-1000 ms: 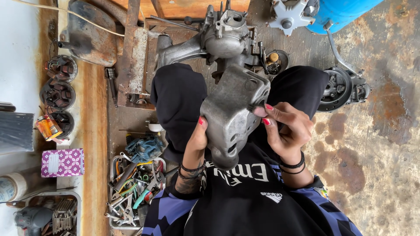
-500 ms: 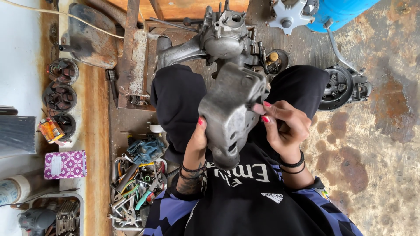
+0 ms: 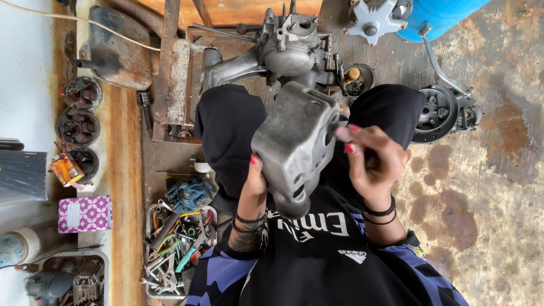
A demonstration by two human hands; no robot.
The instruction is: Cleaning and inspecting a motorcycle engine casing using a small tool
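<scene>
Dull grey cast-metal engine cover (image 3: 294, 144), rounded and pitted, clamped in left hand (image 3: 256, 178); right hand (image 3: 371, 161) curled against its right edge, grip unclear.

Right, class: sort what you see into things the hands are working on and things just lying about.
In hand:
- grey metal casing
- left hand, gripping its side
- right hand, at its right edge

Lying about:
- tray of hand tools
- engine block
- blue rag
- purple patterned box
- blue drum
</scene>
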